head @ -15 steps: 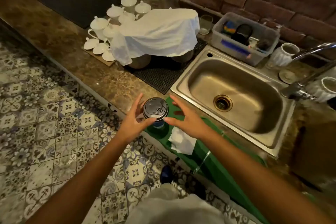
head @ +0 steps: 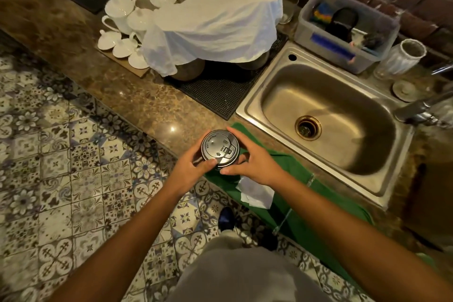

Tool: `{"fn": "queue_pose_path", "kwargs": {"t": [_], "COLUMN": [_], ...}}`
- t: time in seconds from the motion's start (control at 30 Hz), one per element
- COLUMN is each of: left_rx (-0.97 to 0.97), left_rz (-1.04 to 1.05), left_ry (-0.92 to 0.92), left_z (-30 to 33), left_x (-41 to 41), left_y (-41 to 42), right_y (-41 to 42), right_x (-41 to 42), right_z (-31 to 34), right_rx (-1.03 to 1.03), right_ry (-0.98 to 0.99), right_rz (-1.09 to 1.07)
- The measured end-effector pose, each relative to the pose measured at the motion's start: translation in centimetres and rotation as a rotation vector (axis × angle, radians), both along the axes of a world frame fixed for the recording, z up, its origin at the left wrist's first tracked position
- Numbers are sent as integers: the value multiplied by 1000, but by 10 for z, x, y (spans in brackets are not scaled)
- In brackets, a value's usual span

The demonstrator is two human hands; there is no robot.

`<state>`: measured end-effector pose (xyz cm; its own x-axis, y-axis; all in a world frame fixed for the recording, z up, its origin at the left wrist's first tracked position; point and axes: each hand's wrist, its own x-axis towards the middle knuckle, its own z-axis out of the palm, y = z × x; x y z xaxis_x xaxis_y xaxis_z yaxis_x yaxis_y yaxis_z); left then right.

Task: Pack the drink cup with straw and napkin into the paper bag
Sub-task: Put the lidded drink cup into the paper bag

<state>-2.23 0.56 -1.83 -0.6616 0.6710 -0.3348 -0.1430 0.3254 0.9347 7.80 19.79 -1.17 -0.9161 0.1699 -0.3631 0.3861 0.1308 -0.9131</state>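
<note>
The drink cup [head: 220, 148], seen from above, has a dark plastic lid and stands at the counter's front edge on the near end of a green paper bag [head: 291, 206] that lies flat. My left hand [head: 190, 169] grips the cup from the left, thumb on the lid's rim. My right hand [head: 252, 163] holds it from the right, fingers curled around the lid. A white napkin [head: 255, 193] lies on the bag just below my right wrist. A clear straw [head: 285, 220] in its wrapper rests on the bag further right.
A steel sink [head: 326, 117] lies to the right, its faucet [head: 421, 108] at the far right. Behind are a black mat, white teapots [head: 122, 12], a white cloth [head: 215, 24] draped over pots, and a plastic tub [head: 343, 32]. Patterned floor tiles lie to the left.
Both hands have closed in on the cup; the fingers now wrap the lid's rim where before they were spread beside it. The camera has tilted slightly downward.
</note>
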Motion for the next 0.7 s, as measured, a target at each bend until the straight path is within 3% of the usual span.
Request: {"fn": "queue_pose_path", "kwargs": {"t": [0.33, 0.7], "left_rx": [197, 498], "left_rz": [-22, -144], "left_ry": [126, 281], "left_z": [62, 156], "left_x": [4, 62], "left_y": [28, 93], "right_y": [14, 41], "right_x": [6, 86], "right_z": [75, 176], "right_rx": [-4, -70], "right_ry": [184, 354], "right_rz": [-160, -326]}}
